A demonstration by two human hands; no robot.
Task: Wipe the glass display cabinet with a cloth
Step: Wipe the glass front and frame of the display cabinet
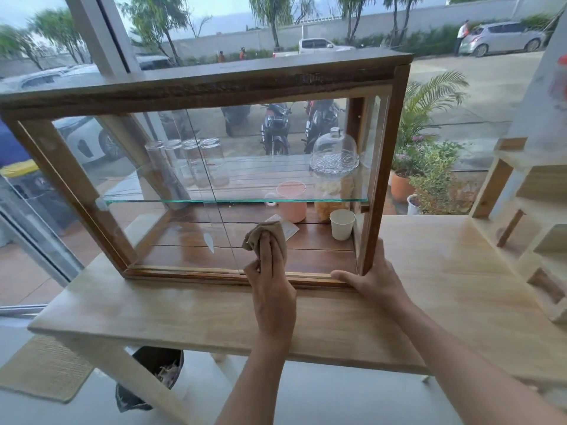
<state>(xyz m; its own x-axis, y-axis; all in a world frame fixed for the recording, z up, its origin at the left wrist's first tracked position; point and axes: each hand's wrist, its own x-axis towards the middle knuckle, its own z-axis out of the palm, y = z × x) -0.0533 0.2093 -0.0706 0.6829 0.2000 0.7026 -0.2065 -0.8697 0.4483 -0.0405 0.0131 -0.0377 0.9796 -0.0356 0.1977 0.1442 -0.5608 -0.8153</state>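
Observation:
A wooden-framed glass display cabinet [196, 87] stands on a pale wooden table [159, 311], with a glass shelf across its middle. My left hand [271, 283] presses a crumpled beige cloth [260, 234] against the lower part of the front glass, just right of the centre seam. My right hand [372, 276] grips the bottom right corner of the cabinet's frame, thumb along the lower rail. Inside are several upturned glasses [196, 164], a domed glass jar [334, 161], a pink cup [291, 200] and a white paper cup [342, 223].
A pale wooden rack [534, 210] stands at the table's right end. Behind the cabinet is a large window with a white frame [101, 38], and potted plants [429, 173] outside. Below the table sit a black bin bag [153, 378] and a woven mat [43, 369].

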